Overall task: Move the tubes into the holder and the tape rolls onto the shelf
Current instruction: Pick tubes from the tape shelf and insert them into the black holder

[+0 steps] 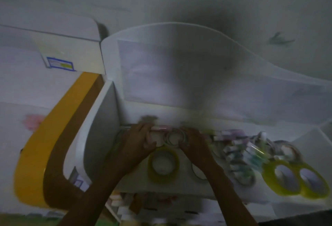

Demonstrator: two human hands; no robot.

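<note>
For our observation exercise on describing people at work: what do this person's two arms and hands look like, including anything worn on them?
Both forearms are bare, with no sleeve showing up to the bottom edge of the picture. The left hand and right hand are bare too: no gloves. The picture is dim and blurred, so a ring, watch or bracelet cannot be ruled out, though none is visible.

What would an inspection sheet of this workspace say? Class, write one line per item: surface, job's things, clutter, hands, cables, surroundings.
Surface: white shelf, dim and blurred.
Job's things: yellow tape roll lies flat near the middle; two yellow tape rolls side by side at right; pile of tubes between them.
Clutter: small pale rings between the hands.
Hands: left hand and right hand both on items at the shelf's back; grip unclear.
Cables: nothing seen.
Surroundings: yellow curved panel at left, white wall behind.
</note>
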